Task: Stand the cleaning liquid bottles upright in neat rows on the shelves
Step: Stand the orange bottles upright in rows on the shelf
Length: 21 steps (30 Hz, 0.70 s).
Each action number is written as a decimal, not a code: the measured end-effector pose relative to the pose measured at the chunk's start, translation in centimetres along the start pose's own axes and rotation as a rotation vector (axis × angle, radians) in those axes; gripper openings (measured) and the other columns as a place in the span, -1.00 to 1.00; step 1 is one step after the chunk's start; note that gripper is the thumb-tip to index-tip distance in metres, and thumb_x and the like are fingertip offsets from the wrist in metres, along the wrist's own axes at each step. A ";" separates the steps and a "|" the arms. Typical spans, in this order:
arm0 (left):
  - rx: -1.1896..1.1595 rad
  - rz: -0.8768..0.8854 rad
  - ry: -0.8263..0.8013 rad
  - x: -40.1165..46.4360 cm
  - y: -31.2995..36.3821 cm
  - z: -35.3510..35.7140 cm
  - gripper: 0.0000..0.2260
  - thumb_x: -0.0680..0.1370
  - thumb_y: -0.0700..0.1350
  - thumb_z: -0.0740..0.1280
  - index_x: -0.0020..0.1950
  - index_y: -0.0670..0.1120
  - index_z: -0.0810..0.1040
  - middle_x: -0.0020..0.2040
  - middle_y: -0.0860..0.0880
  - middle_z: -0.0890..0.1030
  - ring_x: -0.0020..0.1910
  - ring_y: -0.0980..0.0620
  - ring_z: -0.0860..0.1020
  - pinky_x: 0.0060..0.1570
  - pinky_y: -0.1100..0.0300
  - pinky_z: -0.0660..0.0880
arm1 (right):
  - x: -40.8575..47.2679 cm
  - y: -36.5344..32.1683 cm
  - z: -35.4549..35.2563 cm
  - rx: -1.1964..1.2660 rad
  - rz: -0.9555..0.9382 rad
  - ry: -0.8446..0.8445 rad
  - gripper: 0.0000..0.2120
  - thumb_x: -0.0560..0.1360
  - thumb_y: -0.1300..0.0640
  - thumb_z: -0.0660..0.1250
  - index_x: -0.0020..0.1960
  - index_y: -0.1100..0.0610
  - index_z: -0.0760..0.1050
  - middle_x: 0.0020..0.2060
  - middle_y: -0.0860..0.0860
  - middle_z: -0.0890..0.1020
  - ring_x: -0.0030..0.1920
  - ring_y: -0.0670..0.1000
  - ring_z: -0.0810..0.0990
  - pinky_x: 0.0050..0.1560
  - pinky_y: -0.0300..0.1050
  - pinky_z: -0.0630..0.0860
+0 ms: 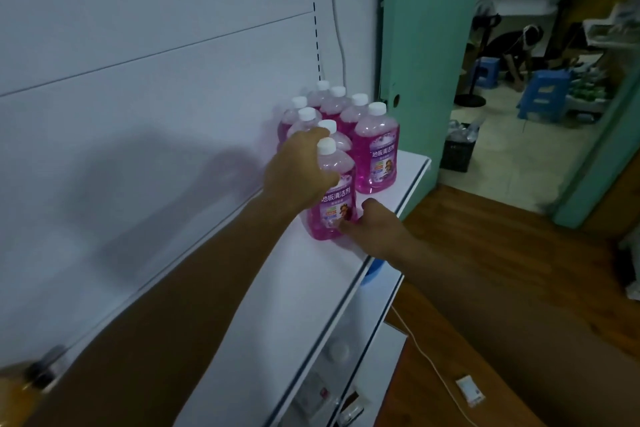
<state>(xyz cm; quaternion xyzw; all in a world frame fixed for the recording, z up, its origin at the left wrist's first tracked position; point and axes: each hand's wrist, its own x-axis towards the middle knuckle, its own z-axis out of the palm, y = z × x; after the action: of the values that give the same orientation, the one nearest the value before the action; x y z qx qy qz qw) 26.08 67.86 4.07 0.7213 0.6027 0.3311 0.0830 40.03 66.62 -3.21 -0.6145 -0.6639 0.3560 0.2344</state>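
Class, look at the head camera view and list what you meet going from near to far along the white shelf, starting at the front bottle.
Nearest pink bottle, in the left hand's grip with the right hand touching its base → front-right bottle standing alone → farthest bottle by the wall.

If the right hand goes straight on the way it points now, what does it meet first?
The right hand already touches the nearest pink bottle at its base; past that, probably the pink bottle at the shelf edge, though depth is unclear.
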 end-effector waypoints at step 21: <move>0.563 -0.686 0.209 -26.7 -3.3 -15.2 -0.42 0.53 0.28 0.24 0.46 0.00 0.33 0.43 0.00 0.42 0.38 -0.06 0.40 0.35 -0.04 0.33 | -12.2 -10.4 11.9 -0.333 -0.887 -0.330 -0.33 0.56 -0.25 0.15 0.54 0.08 0.13 0.52 0.04 0.21 0.49 0.08 0.21 0.45 0.09 0.23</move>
<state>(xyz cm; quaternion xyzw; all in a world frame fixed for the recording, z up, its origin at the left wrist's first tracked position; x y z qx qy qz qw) 13.13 39.75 3.92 0.4369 0.8786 0.1789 -0.0727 26.05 52.49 -1.36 -0.2376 -0.9373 0.2037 0.1535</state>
